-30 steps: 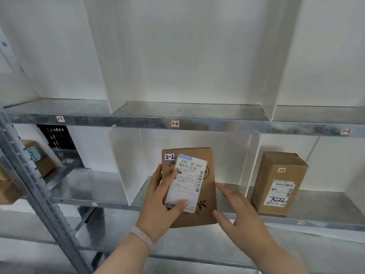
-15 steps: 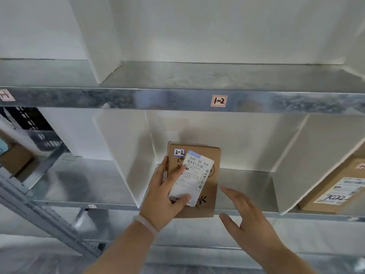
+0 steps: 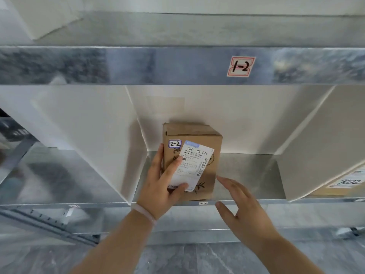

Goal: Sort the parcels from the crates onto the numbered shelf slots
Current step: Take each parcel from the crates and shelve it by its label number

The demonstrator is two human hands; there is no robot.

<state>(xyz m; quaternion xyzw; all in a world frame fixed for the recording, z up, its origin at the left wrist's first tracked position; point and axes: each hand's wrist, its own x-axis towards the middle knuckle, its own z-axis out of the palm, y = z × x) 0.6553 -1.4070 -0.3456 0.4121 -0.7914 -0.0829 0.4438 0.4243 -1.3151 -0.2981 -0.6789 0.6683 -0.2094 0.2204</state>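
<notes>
The parcel (image 3: pixel 212 173) with the sticker "2-2" (image 3: pixel 175 143) is now inside the middle slot of the lower shelf (image 3: pixel 246 175); its bottom seems to rest at the front edge, directly above the small slot tag (image 3: pixel 203 203). One second ago it was in the air in front of the shelf; so I judge the placing step is almost finished, and only the release, and maybe a push deeper, is left.

The left hand (image 3: pixel 161 184) has its grip on the parcel, fingers on the left side and over the white label, thumb at the lower part. The right hand (image 3: pixel 243 206) is wide and holds nothing; it is just beside the lower right corner, and I cannot tell whether it touches.

Compared with the earlier frame the view is closer and lower; the box marked 7022 (image 3: pixel 349 182), fully seen before, is now mostly hidden behind a white divider (image 3: pixel 308 155).
</notes>
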